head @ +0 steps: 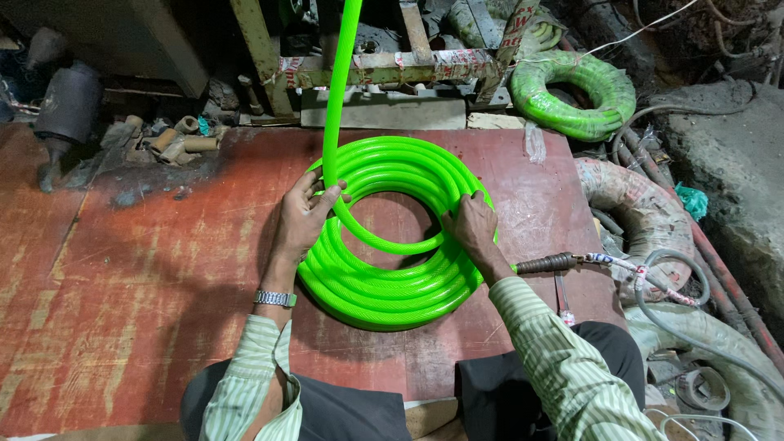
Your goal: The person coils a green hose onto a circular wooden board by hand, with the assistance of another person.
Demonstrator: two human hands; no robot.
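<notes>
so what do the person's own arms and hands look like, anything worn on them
Both hands are bare, no gloves. The left hand has a silver metal-link wristwatch at the wrist. The right hand wears nothing visible. Both arms are in long sleeves, pale green-and-white striped, with buttoned-style cuffs.

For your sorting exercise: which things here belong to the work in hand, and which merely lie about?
In use: green hose coil, left hand, right hand, red board.
Lying about: wrapped green coil, short tubes, metal tool, grey cable.

Left half of red board (122, 286) lay open to a hand. Short tubes (175, 139) crowded its back-left corner; green hose coil (392, 237) filled the centre; metal nozzle (545, 263) blocked the right edge.
</notes>
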